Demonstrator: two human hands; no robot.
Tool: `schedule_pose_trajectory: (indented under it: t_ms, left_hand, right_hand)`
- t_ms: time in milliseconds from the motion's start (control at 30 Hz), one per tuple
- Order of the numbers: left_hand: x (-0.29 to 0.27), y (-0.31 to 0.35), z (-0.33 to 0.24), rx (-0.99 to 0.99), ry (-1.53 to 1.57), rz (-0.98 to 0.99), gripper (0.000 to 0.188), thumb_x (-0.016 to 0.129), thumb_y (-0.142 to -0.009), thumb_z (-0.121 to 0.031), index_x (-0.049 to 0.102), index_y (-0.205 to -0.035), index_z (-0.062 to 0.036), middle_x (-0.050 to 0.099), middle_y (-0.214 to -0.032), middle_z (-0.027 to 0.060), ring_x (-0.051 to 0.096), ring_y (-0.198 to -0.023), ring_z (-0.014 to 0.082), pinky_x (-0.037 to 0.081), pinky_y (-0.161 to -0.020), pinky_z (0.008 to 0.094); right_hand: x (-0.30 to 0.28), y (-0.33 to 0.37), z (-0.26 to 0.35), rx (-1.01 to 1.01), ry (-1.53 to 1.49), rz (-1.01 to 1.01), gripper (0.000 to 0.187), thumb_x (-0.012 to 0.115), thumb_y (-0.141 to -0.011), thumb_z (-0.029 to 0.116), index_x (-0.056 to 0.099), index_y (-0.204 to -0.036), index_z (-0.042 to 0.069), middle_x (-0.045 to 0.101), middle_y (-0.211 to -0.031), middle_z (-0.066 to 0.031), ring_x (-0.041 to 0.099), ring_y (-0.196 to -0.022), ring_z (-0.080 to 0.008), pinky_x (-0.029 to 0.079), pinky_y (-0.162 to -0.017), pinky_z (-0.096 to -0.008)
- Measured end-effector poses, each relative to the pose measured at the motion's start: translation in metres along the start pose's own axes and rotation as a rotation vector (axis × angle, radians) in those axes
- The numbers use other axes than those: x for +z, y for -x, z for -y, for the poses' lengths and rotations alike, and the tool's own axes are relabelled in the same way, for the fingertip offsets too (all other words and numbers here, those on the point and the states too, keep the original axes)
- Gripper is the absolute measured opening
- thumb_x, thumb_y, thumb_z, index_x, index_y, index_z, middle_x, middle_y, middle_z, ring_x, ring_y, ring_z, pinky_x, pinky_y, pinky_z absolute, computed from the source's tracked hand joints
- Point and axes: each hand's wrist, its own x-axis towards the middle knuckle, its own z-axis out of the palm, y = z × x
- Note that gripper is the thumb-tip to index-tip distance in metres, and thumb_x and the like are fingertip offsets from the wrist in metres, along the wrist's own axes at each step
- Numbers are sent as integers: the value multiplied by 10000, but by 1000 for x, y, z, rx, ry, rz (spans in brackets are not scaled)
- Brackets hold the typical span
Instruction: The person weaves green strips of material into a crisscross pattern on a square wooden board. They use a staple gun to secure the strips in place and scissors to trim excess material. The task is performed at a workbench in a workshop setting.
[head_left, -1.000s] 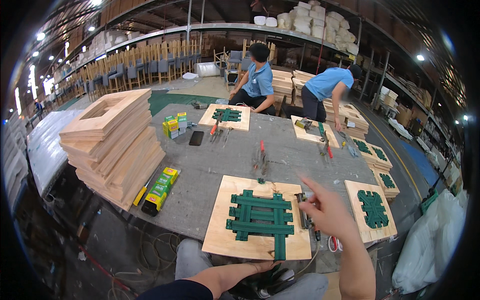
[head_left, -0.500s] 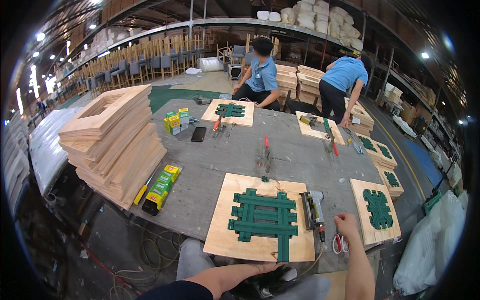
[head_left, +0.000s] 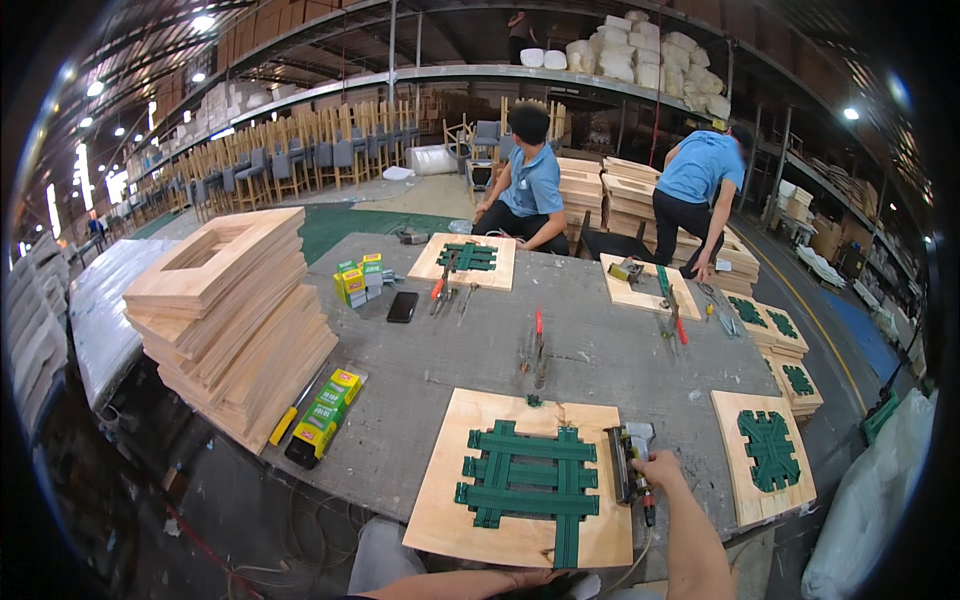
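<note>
Webbing straps (head_left: 527, 500), dark green, are laid in an interlaced grid over the middle of a pale wooden panel (head_left: 440, 520), which is placed at the near edge of a grey counter (head_left: 440, 350). One strap is run down past the others to the panel's near edge.

Close to that strap end, the left hand (head_left: 535, 578) is mostly hidden below the panel edge at the bottom of the view; how far it is open, and whether anything is held, cannot be told. The right hand (head_left: 658, 470) is placed on a staple gun (head_left: 622, 470) just beside the panel's right side. Its fingers are partly curled at the handle, but whether the grip is closed cannot be told.

Farther right, a second panel (head_left: 745, 508) is covered at its centre by more green webbing. Red-handled pliers (head_left: 540, 345) are set beyond the first panel. To the left, a leaning stack of wooden frames (head_left: 230, 350) is seen beside a green and yellow box (head_left: 327, 412), with a dark phone (head_left: 402, 307) farther back. Across the counter, one blue-shirted person (head_left: 530, 195) is seated and another (head_left: 695, 180) is bent forward.
</note>
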Motion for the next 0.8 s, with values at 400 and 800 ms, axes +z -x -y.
schedule_pose_trajectory:
  t_ms: [400,800]
  left_hand:
    - [-13,-12,-10,37,-12,-21,526,478,-1054,-489,619,-1322,-58,629,-1321,242,579,-1236,407,437,-1065,483]
    - [-23,11,-6,71,-36,-89,522,479,-1054,-488,622,-1316,-60,635,-1311,241,584,-1228,407,441,-1058,485]
  right_hand:
    - [-22,12,26,62,-801,-24,394,817,-757,-4,596,-1083,-16,653,-809,-119,654,-614,-233,528,-502,-399]
    - [-132,234,45,-15,-1162,-82,368,775,-873,157,574,-1159,43,598,-751,-42,588,-501,-194,499,-436,-361]
